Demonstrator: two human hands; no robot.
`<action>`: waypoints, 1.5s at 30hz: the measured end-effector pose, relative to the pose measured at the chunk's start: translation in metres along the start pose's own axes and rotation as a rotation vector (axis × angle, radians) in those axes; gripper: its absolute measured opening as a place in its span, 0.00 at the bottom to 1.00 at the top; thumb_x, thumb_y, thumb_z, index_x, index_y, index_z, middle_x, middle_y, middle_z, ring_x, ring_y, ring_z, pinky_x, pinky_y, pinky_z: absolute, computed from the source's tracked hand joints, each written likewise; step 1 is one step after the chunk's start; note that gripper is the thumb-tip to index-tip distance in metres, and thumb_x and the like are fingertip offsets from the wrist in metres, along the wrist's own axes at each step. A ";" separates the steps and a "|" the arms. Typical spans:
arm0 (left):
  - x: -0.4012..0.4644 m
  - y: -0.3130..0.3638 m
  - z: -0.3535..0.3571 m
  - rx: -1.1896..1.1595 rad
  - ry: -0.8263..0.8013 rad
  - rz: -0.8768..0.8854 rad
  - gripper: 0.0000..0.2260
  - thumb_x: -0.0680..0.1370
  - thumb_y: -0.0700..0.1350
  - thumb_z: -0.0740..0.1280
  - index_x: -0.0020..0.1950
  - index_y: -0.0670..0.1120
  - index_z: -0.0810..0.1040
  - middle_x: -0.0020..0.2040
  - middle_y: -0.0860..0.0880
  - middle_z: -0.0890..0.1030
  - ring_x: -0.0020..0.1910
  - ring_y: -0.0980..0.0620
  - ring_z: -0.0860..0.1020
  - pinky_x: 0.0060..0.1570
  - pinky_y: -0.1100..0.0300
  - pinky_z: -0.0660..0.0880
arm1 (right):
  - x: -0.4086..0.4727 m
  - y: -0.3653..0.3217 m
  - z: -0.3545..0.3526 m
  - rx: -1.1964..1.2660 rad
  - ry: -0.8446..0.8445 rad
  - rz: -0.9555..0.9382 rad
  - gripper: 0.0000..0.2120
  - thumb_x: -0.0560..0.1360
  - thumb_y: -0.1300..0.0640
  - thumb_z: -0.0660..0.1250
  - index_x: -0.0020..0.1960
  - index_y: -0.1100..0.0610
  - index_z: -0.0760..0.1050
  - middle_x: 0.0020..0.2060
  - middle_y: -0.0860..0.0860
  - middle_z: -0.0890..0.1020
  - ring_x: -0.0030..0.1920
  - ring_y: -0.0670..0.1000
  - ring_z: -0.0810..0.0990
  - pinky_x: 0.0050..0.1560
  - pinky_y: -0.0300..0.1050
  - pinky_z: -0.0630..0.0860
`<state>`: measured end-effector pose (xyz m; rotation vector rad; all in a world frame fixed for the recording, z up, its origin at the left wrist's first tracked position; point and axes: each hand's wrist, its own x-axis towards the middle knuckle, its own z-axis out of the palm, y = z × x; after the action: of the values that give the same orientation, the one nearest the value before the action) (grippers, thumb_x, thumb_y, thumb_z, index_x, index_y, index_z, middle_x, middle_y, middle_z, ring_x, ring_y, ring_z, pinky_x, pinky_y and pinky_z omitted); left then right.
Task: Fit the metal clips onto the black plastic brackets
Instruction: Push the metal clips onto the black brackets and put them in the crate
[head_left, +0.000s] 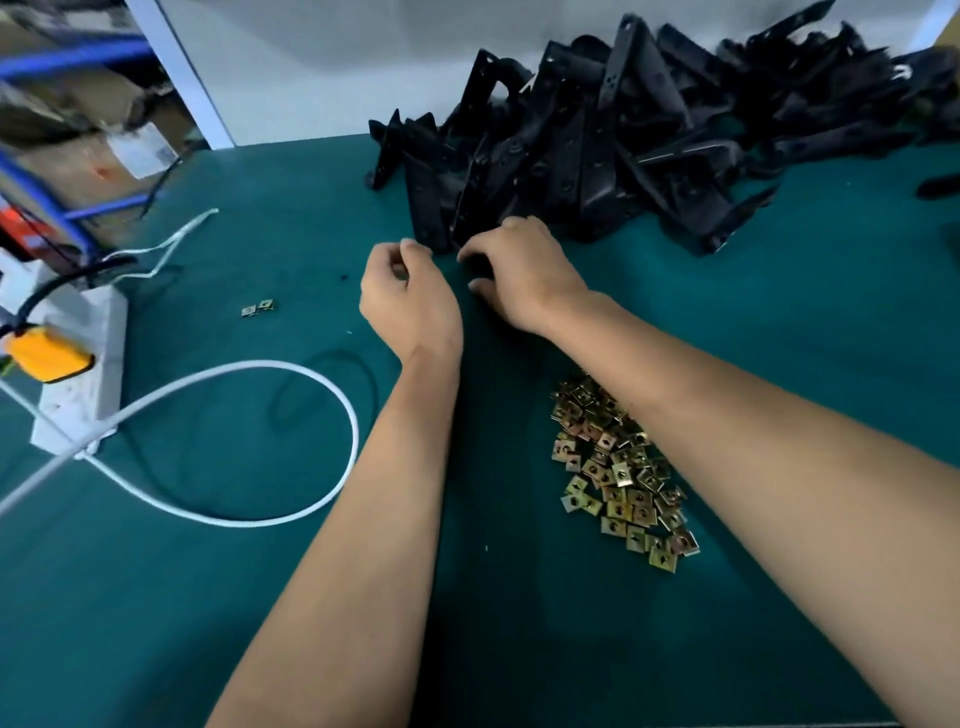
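Note:
A big heap of black plastic brackets (649, 130) lies at the back right of the green table (260, 597). My right hand (524, 280) grips one black bracket (470, 218) at the heap's near edge, fingers curled over its lower end. My left hand (410, 301) is just to its left, fingers and thumb curled tight around something small that looks like a metal clip, mostly hidden; its fingertips reach the same bracket. A pile of brass-coloured metal clips (618, 478) lies under my right forearm. Two loose clips (258, 307) lie to the left.
A white power strip (83, 374) with a yellow plug (44, 356) sits at the left edge. Its white cable (332, 405) loops across the table's left half. Shelving and cardboard boxes (78, 119) stand beyond the left edge.

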<state>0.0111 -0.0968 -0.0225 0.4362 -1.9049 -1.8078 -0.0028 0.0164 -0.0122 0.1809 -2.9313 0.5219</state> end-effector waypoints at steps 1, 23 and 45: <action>0.000 0.000 0.000 -0.016 -0.001 -0.014 0.11 0.81 0.43 0.63 0.40 0.43 0.77 0.39 0.45 0.81 0.44 0.39 0.81 0.51 0.41 0.78 | -0.005 0.002 -0.002 0.040 0.048 -0.012 0.15 0.78 0.55 0.72 0.65 0.48 0.81 0.59 0.55 0.79 0.63 0.58 0.75 0.63 0.54 0.76; -0.019 0.002 0.013 -0.518 -0.593 -0.169 0.09 0.85 0.51 0.64 0.58 0.45 0.72 0.58 0.44 0.80 0.56 0.43 0.84 0.62 0.46 0.80 | -0.073 0.053 -0.043 0.835 0.644 0.231 0.20 0.68 0.75 0.71 0.35 0.48 0.83 0.38 0.46 0.86 0.41 0.45 0.86 0.44 0.45 0.85; -0.019 0.016 -0.011 -0.649 -1.197 -0.457 0.06 0.83 0.48 0.60 0.50 0.47 0.74 0.38 0.49 0.78 0.33 0.51 0.77 0.34 0.63 0.77 | -0.101 0.083 -0.027 0.352 0.157 -0.040 0.02 0.76 0.57 0.75 0.47 0.55 0.83 0.42 0.48 0.83 0.44 0.50 0.81 0.50 0.51 0.77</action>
<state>0.0348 -0.0945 -0.0083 -0.6530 -1.6579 -3.2850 0.0875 0.1122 -0.0326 0.2273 -2.6569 0.9952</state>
